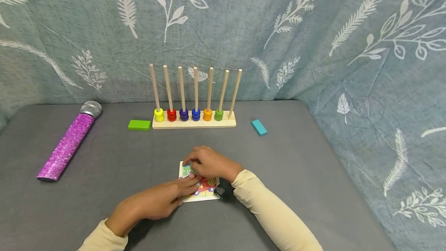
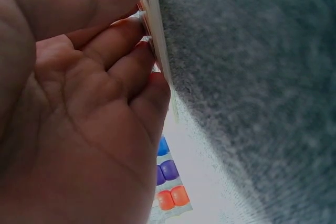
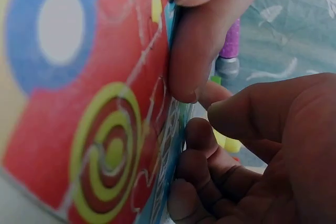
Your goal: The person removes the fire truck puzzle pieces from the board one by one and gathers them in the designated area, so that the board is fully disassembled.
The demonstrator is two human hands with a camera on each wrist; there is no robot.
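Note:
A jigsaw puzzle board (image 1: pixel 200 197) with a red vehicle picture and a pale border lies flat at the front middle of the table. My left hand (image 1: pixel 162 200) rests extended fingers on its left part, with the thumb by the near left edge. Reaching over from the right, my right hand (image 1: pixel 212 164) sets bent fingertips on the upper left of the picture. In the right wrist view, the fingertips (image 3: pixel 191 169) touch the puzzle surface and the thumb lies close to the index finger; no loose piece shows between them. Both hands hide much of the picture.
Behind the board stands a wooden peg stand (image 1: pixel 195 125) with coloured rings on upright pegs. A green block (image 1: pixel 139 125) lies left of it, a blue block (image 1: pixel 259 128) right. A glittery purple microphone (image 1: pixel 67 146) lies at far left. Patterned cloth (image 1: pixel 216 30) hangs behind.

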